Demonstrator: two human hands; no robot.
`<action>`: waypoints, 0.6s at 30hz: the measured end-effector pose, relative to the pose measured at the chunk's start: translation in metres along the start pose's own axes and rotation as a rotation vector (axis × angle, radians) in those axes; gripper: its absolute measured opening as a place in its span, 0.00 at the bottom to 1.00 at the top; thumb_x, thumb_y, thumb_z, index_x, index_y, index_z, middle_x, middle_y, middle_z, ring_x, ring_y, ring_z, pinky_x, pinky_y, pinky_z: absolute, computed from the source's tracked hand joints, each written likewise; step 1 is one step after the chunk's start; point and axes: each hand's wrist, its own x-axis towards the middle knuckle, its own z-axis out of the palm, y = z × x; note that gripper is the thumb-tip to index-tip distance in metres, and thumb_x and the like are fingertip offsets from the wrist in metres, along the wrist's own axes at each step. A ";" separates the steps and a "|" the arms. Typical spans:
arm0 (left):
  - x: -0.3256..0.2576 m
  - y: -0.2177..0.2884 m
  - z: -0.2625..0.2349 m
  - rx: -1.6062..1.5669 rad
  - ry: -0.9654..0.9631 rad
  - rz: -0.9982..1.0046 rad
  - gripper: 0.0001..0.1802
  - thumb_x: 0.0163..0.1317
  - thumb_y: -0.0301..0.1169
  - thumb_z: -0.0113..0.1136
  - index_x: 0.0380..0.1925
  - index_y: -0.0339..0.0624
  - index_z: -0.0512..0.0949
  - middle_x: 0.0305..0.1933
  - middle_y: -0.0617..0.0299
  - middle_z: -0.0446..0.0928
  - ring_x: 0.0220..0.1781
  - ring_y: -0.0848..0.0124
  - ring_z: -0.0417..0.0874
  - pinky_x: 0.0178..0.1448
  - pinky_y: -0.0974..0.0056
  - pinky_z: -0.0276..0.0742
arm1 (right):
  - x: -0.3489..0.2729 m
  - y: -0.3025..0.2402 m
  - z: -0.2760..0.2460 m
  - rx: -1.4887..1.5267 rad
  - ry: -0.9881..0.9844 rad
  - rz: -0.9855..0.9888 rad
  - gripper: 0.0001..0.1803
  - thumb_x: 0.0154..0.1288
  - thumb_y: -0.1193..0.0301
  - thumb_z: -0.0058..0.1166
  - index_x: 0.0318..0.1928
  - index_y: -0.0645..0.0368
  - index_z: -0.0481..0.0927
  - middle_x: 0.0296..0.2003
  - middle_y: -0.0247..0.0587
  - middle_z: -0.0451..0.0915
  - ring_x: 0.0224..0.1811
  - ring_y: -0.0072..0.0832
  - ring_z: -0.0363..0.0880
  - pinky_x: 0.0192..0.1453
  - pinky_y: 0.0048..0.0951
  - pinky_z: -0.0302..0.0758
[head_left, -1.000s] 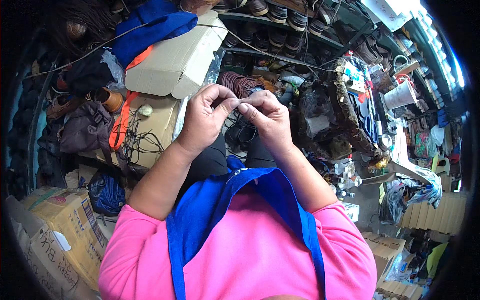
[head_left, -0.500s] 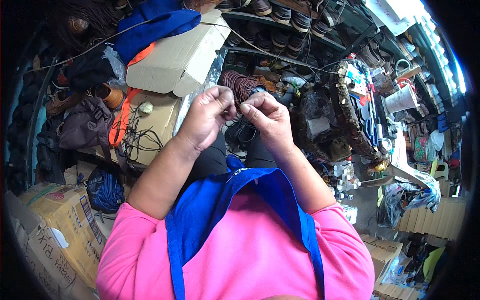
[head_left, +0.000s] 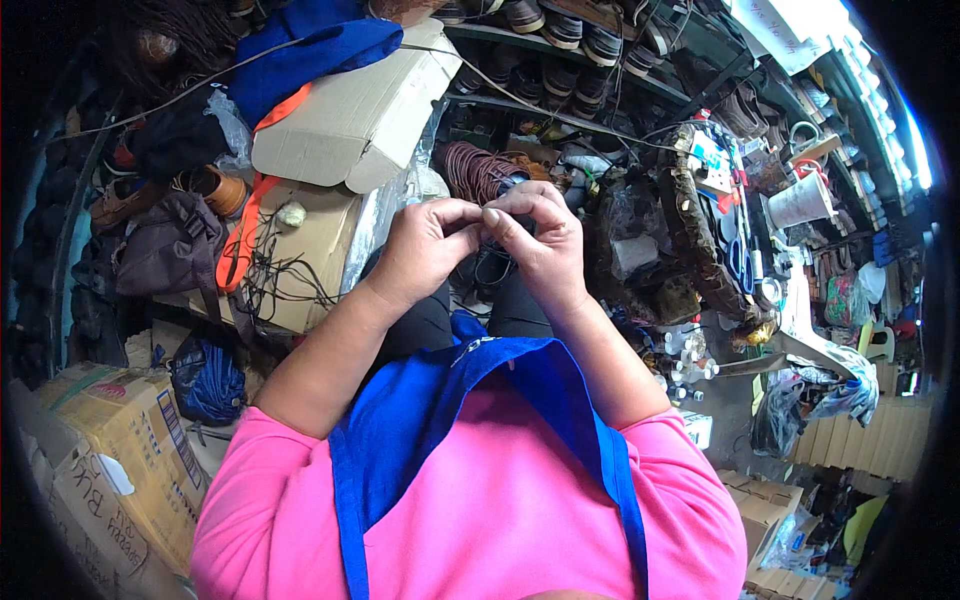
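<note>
Left [head_left: 425, 250], tan cardboard box [head_left: 350, 120] above hands.

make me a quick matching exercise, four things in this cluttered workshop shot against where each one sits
Things:
1. left hand
2. long cardboard box
3. brown handbag
4. white cup

Places:
A. at the right, among the hanging tools
B. at the left, beside the brown shoes
C. mid-picture, fingertips meeting those of the right hand
D. upper left, lying on a bigger carton under blue cloth

Pairs: 1-C, 2-D, 3-B, 4-A
</note>
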 end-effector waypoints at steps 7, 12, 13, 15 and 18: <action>-0.007 -0.003 0.003 -0.189 0.127 0.041 0.08 0.58 0.23 0.59 0.37 0.35 0.80 0.31 0.65 0.80 0.33 0.81 0.76 0.38 0.74 0.73 | -0.005 -0.001 0.003 -0.001 0.053 -0.039 0.04 0.52 0.76 0.61 0.28 0.62 0.79 0.33 0.38 0.79 0.39 0.27 0.76 0.46 0.27 0.71; -0.012 -0.001 0.002 -0.151 0.131 0.045 0.09 0.59 0.23 0.58 0.39 0.33 0.79 0.34 0.63 0.80 0.36 0.79 0.77 0.41 0.74 0.74 | -0.004 -0.002 0.005 -0.008 0.054 -0.035 0.04 0.52 0.77 0.61 0.27 0.62 0.78 0.30 0.37 0.80 0.37 0.26 0.77 0.44 0.27 0.72; -0.012 -0.001 0.002 -0.127 0.124 0.037 0.09 0.59 0.22 0.58 0.40 0.31 0.78 0.36 0.61 0.79 0.38 0.77 0.78 0.43 0.74 0.75 | -0.004 -0.003 0.005 -0.027 0.058 -0.041 0.04 0.51 0.77 0.61 0.27 0.62 0.78 0.30 0.37 0.80 0.36 0.27 0.77 0.44 0.27 0.72; -0.013 -0.001 0.001 -0.123 0.118 0.028 0.09 0.59 0.22 0.58 0.40 0.31 0.78 0.36 0.61 0.80 0.38 0.77 0.78 0.44 0.73 0.75 | -0.004 -0.006 0.005 -0.043 0.059 -0.044 0.04 0.51 0.77 0.60 0.26 0.62 0.78 0.29 0.37 0.80 0.35 0.27 0.77 0.44 0.27 0.72; -0.014 -0.002 0.001 -0.116 0.109 0.021 0.09 0.59 0.22 0.57 0.40 0.31 0.78 0.36 0.60 0.80 0.38 0.77 0.78 0.44 0.73 0.75 | -0.004 -0.007 0.006 -0.062 0.056 -0.052 0.04 0.51 0.77 0.60 0.26 0.62 0.78 0.29 0.37 0.80 0.35 0.27 0.78 0.43 0.26 0.73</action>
